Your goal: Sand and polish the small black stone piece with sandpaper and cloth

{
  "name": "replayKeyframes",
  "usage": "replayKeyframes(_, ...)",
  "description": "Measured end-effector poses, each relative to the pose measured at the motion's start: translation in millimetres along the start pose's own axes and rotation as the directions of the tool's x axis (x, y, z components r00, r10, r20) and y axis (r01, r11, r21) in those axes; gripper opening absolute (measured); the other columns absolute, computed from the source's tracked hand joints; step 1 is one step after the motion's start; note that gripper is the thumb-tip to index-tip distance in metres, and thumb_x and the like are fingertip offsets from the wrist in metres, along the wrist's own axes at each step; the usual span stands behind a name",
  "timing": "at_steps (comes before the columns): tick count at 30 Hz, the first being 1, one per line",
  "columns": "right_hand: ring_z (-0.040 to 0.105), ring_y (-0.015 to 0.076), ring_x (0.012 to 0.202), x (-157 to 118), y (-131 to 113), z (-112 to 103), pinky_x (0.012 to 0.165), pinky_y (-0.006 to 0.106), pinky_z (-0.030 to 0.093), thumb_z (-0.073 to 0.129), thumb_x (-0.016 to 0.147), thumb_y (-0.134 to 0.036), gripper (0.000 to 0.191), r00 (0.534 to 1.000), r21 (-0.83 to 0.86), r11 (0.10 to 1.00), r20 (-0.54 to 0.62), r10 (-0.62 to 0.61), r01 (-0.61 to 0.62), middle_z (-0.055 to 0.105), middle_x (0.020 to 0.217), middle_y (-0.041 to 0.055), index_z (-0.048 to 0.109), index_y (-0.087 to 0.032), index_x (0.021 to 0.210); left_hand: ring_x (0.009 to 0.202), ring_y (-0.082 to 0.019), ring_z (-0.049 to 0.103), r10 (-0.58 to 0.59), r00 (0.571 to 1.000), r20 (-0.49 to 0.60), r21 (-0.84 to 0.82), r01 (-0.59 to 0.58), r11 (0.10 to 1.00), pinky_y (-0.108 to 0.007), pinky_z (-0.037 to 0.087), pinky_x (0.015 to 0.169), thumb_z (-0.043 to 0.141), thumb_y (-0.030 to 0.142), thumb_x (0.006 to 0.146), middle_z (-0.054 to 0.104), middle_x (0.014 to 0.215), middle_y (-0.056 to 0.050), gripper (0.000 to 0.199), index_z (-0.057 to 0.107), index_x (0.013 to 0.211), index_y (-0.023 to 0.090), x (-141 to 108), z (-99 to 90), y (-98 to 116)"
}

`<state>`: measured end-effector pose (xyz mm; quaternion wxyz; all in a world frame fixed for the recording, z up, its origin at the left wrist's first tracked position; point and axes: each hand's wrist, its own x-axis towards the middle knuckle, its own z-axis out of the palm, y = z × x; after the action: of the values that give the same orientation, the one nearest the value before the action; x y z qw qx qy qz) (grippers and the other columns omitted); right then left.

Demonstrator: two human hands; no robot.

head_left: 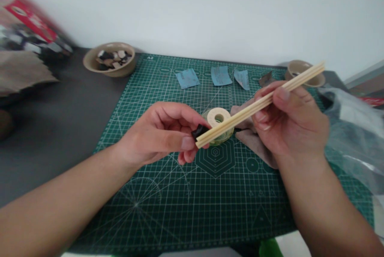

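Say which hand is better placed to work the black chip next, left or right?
Likely the left hand: its fingers pinch the black chip. The right hand is occupied gripping the chopsticks, whose ends only lie against the chip.

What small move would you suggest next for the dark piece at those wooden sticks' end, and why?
I'd probably press the dark piece squarely against the tips of the wooden sticks with the left hand, since the right hand holds them and the tips only just meet it.

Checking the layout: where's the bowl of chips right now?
In the head view, the tan bowl sits on the dark tabletop just off the far left corner of the green cutting mat, beyond the left hand.
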<state>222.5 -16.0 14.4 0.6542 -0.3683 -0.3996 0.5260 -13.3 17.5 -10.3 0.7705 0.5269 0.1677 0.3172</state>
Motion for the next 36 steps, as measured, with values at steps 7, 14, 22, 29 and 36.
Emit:
replayKeyframes(7,0.058,0.0082,0.046,2.5,-1.4,-2.1,0.037,0.019,0.047,0.081,0.077,-0.031,0.010,0.999,-0.031,0.999,-0.008,-0.038,0.037,0.066,0.060,-0.0046,0.075,-0.025,0.071,0.046,-0.015,0.068,0.007,1.000,0.018,0.030,-0.008,1.000,-0.019,0.052,0.036,0.083,0.026,0.081,0.080,0.080,-0.005,0.020,0.081,0.100,0.028,-1.3,0.3,-0.1)
replayKeyframes(14,0.059,0.0081,0.047,2.5,-0.5,-3.3,0.037,0.019,0.047,0.080,0.078,-0.028,0.007,0.999,0.000,0.999,-0.015,-0.051,0.051,0.067,0.065,-0.0033,0.076,-0.025,0.073,0.048,-0.016,0.070,0.020,0.999,0.040,0.052,-0.022,0.998,-0.019,0.053,0.037,0.082,0.027,0.083,0.080,0.080,-0.003,0.021,0.080,0.103,0.030,-1.0,-0.4,-2.0)
replayKeyframes(22,0.059,0.0099,0.046,4.6,5.8,-7.0,0.035,0.020,0.047,0.080,0.080,-0.031,0.008,0.992,-0.014,0.994,0.067,-0.109,0.110,0.066,0.062,-0.0025,0.078,-0.025,0.076,0.056,-0.013,0.072,-0.045,0.999,0.005,-0.112,0.045,0.993,-0.015,0.057,0.049,0.083,0.014,0.078,0.080,0.083,-0.005,0.025,0.079,0.102,0.020,-3.0,3.1,-1.8)
replayKeyframes(29,0.060,0.0099,0.047,2.1,5.2,-4.9,0.037,0.020,0.048,0.082,0.079,-0.032,0.010,0.994,0.003,0.995,0.060,-0.095,0.095,0.066,0.063,-0.0022,0.078,-0.023,0.077,0.055,-0.013,0.071,-0.043,0.999,-0.012,-0.092,0.042,0.995,-0.016,0.056,0.048,0.083,0.016,0.077,0.080,0.083,-0.006,0.023,0.079,0.100,0.019,-2.1,3.3,-2.4)
replayKeyframes(36,0.060,0.0081,0.048,2.4,4.4,-5.2,0.038,0.018,0.048,0.079,0.082,-0.027,0.007,0.994,0.043,0.994,0.045,-0.104,0.102,0.067,0.064,-0.0022,0.077,-0.022,0.077,0.054,-0.013,0.071,-0.052,0.999,-0.014,-0.122,0.050,0.991,-0.016,0.056,0.048,0.083,0.013,0.077,0.080,0.082,-0.006,0.023,0.080,0.099,0.019,-1.9,3.4,-0.7)
